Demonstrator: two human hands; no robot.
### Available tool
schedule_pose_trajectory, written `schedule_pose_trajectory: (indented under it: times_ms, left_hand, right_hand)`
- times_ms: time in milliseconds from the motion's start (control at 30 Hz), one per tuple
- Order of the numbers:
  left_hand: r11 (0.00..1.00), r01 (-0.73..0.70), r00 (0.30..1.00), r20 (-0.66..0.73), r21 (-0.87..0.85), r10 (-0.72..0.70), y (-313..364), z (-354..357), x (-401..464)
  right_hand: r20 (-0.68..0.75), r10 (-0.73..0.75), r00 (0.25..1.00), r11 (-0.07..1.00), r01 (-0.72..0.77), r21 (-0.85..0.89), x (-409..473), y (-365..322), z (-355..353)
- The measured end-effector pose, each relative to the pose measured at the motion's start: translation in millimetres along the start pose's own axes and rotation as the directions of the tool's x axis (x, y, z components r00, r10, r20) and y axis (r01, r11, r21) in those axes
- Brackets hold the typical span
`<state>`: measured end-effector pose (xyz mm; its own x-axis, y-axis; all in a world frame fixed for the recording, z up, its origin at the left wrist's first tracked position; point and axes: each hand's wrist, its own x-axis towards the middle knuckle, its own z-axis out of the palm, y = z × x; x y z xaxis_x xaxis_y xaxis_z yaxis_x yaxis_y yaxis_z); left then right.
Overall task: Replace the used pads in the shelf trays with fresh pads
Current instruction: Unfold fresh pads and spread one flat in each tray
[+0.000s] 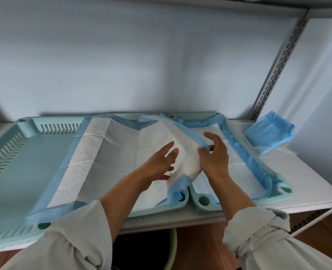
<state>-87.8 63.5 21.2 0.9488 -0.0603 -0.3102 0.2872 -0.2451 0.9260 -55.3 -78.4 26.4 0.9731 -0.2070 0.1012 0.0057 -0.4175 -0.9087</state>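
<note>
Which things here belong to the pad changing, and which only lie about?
Job: left hand; right hand; white blue-edged pad; mint plastic trays; folded blue pad stack.
Lying about: white cable; dark round bin.

No text, label, brand, number or sign can be read on anything in view.

Two pale green trays, the left tray (15, 162) and the right tray (284, 189), sit side by side on a white shelf (297, 172). At centre frame, the left hand (159, 162) lies flat on a white pad (106, 158). The right hand (213, 152) pinches the pad's raised blue edge. Folded blue pads (269, 133) lie at right.
</note>
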Motion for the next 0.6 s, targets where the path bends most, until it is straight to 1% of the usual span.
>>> schedule_pose_trajectory:
  times_ms: [33,100,200,267,333,367,433,467,533,600]
  left_hand:
    - [1.0,-0.012,1.0,0.004,0.016,0.012,-2.0,0.0,1.4]
    - [0.998,-0.028,1.0,0.003,0.065,0.028,-5.7,1.0,3.9]
    - [0.987,-0.005,1.0,0.011,0.163,0.003,-13.5,4.0,7.5]
    - [0.962,0.004,0.999,0.05,0.274,-0.018,-20.5,7.8,7.2]
    - [0.918,-0.002,0.996,0.084,0.396,-0.034,-28.0,10.8,5.6]
    - [0.895,-0.012,0.995,0.092,0.445,-0.033,-30.6,12.2,3.9]
    - [0.863,-0.029,0.995,0.095,0.505,-0.022,-31.1,13.7,0.2]
    - [0.848,-0.028,0.996,0.087,0.529,-0.022,-30.9,13.3,-0.5]
    - [0.792,0.005,0.998,0.042,0.611,-0.039,-31.6,12.7,-2.3]
    - [0.701,0.056,0.998,-0.017,0.711,-0.062,-32.2,12.5,-5.8]
  right_hand:
    - [-0.048,-0.042,0.998,0.999,0.041,-0.031,1.7,2.8,-7.6]
    - [-0.106,-0.068,0.992,0.994,0.058,-0.09,5.2,13.0,-22.5]
    - [-0.145,-0.103,0.984,0.969,0.066,-0.238,10.6,29.5,-39.7]
    - [-0.15,-0.104,0.983,0.947,0.051,-0.317,10.8,36.1,-51.2]
    - [-0.122,-0.092,0.988,0.903,0.032,-0.428,7.0,41.2,-61.1]
    - [-0.093,-0.096,0.991,0.865,0.036,-0.501,3.6,43.2,-64.7]
    - [-0.017,-0.083,0.996,0.786,0.055,-0.616,-1.9,45.9,-68.0]
    - [0.018,-0.062,0.998,0.768,0.059,-0.637,-3.8,46.2,-67.6]
    - [0.077,-0.019,0.997,0.793,0.062,-0.606,-6.2,47.2,-67.4]
    - [0.141,-0.014,0.99,0.849,0.086,-0.521,-8.0,48.6,-66.5]
